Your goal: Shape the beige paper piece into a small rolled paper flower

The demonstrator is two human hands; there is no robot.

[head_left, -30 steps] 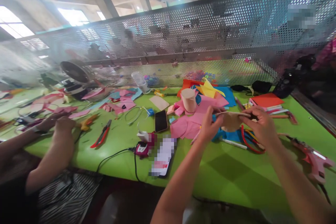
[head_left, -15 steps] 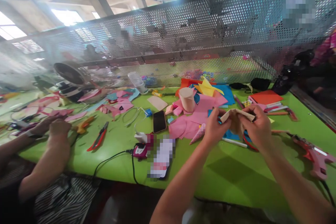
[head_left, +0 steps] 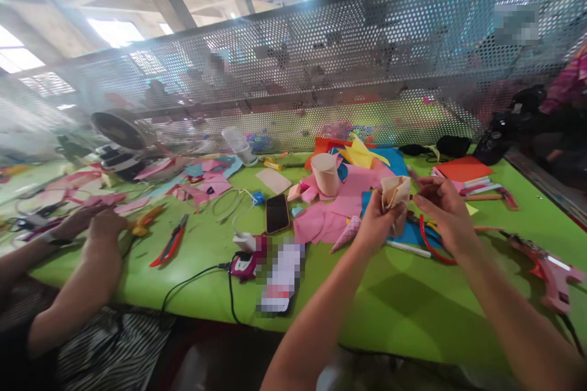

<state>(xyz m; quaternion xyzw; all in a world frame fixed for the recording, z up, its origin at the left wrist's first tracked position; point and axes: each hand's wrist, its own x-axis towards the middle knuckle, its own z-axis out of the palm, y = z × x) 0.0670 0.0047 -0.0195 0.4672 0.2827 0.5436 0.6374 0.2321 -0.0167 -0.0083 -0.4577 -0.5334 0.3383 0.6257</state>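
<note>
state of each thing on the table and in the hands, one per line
left hand: shut on tan paper
tan paper: folded, held upright above the table
right hand: beside the paper, contact unclear
phone: flat, screen dark
paper cup: upright
glue gun: lying on its side
cutter: lying flat
</note>
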